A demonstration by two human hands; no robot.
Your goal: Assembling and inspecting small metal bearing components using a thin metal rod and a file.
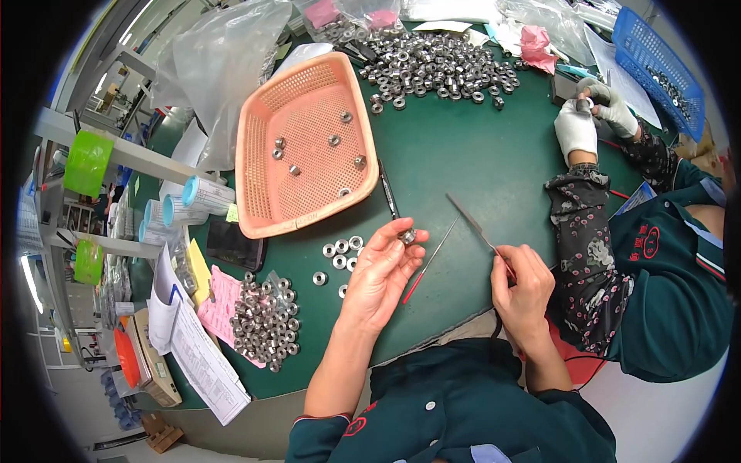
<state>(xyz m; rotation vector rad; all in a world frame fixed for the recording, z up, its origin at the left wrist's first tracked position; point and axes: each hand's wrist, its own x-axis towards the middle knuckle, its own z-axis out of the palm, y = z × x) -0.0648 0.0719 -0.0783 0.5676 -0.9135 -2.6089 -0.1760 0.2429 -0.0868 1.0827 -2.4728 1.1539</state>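
My left hand (378, 278) is raised above the green table, its fingertips closed on a small shiny metal ring (407, 236). My right hand (526, 285) grips the red handle of a flat file (468, 219), whose grey blade points up and left, apart from the ring. Between the two hands a thin needle file (427, 266) with a red handle lies on the table. Several loose metal rings (339, 262) lie flat just left of my left hand, partly hidden by it. Beyond my left fingertips is a dark pen (388, 193).
A pink mesh basket (248, 147) holds several rings. Ring piles lie at the back (440, 65) and on the left (266, 320), beside papers (204, 370) and a dark phone-like device (235, 245). At right, a co-worker's gloved hands (577, 131) work near a blue basket (644, 46).
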